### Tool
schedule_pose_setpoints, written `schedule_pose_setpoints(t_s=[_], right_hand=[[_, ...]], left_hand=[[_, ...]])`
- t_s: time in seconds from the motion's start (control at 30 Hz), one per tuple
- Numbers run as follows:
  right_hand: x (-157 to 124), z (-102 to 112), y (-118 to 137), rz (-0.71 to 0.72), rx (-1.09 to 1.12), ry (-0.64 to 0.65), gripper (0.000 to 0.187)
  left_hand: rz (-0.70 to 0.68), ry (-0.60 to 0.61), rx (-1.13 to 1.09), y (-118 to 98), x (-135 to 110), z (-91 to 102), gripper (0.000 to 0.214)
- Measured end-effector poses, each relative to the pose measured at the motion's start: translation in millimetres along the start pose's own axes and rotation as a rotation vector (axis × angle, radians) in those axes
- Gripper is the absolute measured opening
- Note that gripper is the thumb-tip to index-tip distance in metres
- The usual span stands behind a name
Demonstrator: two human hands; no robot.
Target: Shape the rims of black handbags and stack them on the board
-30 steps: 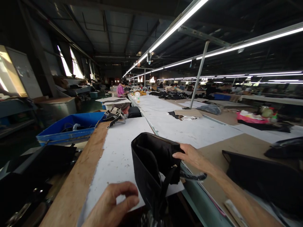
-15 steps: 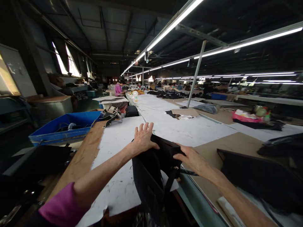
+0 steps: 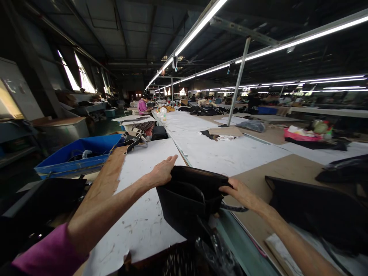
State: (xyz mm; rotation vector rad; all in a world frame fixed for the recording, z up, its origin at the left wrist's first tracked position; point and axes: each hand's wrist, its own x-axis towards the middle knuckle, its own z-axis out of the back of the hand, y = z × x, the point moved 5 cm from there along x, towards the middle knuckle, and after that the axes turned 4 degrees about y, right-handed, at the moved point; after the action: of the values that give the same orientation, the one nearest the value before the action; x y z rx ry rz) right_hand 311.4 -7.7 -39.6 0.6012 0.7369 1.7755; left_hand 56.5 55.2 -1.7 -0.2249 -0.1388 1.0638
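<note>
A black handbag stands before me at the edge of the paper-covered table, its mouth spread wide with an inner divider showing. My left hand is at the bag's upper left corner, its fingers close together and partly hidden by the edge. On the opposite side, my right hand grips the upper right corner, thumb toward the opening. Strap handles, seemingly wrapped in clear plastic, hang at the near side. Another wrapped loop sticks out below my right hand.
A blue bin stands to the left beside a wooden board. Dark bag pieces lie on cardboard at right. A metal post rises from the table. Farther off, a person in a purple top works.
The bag's mouth has opened wider and its body has straightened out. My left hand has moved left and down from over the top to the corner; my right hand has shifted slightly right.
</note>
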Motion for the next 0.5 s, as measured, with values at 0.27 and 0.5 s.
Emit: schedule_pose_setpoints(t_s=[0.27, 0.5], right_hand=[[0, -5, -11, -0.011, 0.204, 0.048, 0.016], [0, -7, -9, -0.016, 0.215, 0.064, 0.025]], left_hand=[[-0.050, 0.233, -0.633, 13, 3, -11.5, 0.049], [-0.135, 0.345, -0.818, 10, 8, -5.2, 0.061]])
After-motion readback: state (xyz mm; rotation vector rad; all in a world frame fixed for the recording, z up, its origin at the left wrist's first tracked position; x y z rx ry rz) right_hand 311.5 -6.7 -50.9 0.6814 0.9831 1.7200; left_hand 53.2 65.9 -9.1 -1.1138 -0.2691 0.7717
